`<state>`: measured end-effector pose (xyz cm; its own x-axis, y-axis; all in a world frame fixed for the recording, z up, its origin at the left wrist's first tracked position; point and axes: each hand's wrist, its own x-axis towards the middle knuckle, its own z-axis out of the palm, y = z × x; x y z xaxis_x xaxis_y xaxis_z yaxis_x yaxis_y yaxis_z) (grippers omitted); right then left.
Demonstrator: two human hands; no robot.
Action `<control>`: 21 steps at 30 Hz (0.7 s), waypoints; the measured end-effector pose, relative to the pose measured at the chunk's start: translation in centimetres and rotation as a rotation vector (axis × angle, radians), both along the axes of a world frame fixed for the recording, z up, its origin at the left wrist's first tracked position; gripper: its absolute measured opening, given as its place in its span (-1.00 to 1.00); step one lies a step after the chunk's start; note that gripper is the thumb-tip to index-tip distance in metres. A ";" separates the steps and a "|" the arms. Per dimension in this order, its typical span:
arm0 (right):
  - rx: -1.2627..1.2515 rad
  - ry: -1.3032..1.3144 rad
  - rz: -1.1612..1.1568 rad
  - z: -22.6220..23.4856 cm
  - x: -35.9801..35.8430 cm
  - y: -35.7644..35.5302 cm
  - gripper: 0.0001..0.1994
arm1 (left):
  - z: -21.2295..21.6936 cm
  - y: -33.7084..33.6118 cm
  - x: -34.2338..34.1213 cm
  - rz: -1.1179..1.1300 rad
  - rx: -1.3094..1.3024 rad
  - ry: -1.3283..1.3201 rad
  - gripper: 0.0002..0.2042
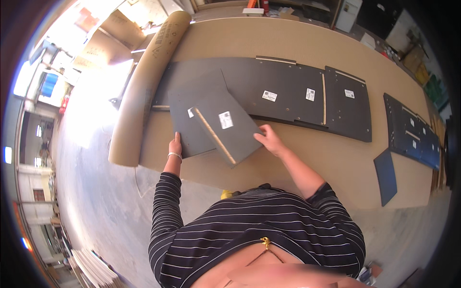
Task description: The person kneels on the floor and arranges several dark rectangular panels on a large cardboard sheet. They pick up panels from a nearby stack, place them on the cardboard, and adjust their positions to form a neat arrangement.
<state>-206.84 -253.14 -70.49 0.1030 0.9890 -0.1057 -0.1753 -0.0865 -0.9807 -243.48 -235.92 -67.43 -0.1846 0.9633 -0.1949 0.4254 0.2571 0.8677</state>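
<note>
My left hand (176,145) is closed on the left edge of a dark grey panel (185,137). Over that one lies a second dark grey panel (235,134), turned at an angle, and my right hand (270,140) pinches its right corner. The upper panel bears a white label and a pale strip along its left edge. Part of the lower panel is hidden beneath it. Behind both, larger dark panels (283,84) with white labels, small holes and pale edge strips lie flat on brown corrugated cardboard (230,38).
At the left of the sheet, a thick cardboard roll (132,115) stretches from near to far. More dark labelled panels (401,127) and a small blue-grey panel (385,177) lie at the right. Below left, a stack of pale boards (93,271) rests on the concrete floor (115,206).
</note>
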 end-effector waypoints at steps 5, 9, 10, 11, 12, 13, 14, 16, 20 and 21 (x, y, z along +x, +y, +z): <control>-0.037 0.462 -0.407 -1.3 0.3 -9.9 -0.54 | 0.9 13.7 1.7 -0.193 0.127 0.267 -0.33; -0.090 0.253 -0.878 0.3 -2.2 -20.0 -0.64 | 0.1 20.1 5.0 -0.353 0.117 0.345 -0.33; -0.125 0.256 -0.970 0.9 -3.2 -22.0 -0.68 | -0.2 21.0 5.8 -0.372 0.078 0.302 -0.33; -0.062 0.279 -1.012 1.3 -4.3 -23.7 -0.71 | -0.5 21.5 6.6 -0.388 0.049 0.293 -0.33; -0.111 0.313 -1.110 1.5 -5.4 -24.9 -0.73 | -0.8 22.0 7.4 -0.393 0.035 0.285 -0.33; -0.103 0.353 -1.176 1.6 -6.6 -26.1 -0.74 | -1.1 22.3 8.2 -0.417 0.030 0.279 -0.33; -0.102 0.399 -1.251 1.6 -7.9 -27.1 -0.75 | -1.2 22.5 8.9 -0.423 0.019 0.302 -0.33; -0.125 0.414 -1.359 1.2 -10.4 -28.6 -0.76 | -1.3 22.6 10.2 -0.464 0.020 0.361 -0.33; -0.155 0.495 -1.504 -0.6 -14.2 -29.6 -0.74 | -0.5 22.1 12.0 -0.552 0.053 0.533 -0.35; -0.129 0.514 -1.503 -1.1 -14.7 -29.6 -0.74 | -0.2 21.8 12.3 -0.573 0.053 0.591 -0.36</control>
<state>-221.59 -282.70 -71.64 0.8619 0.0071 -0.5070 -0.4696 0.3883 -0.7929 -231.18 -214.10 -67.67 0.2802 0.9446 -0.1710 0.8685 -0.1736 0.4643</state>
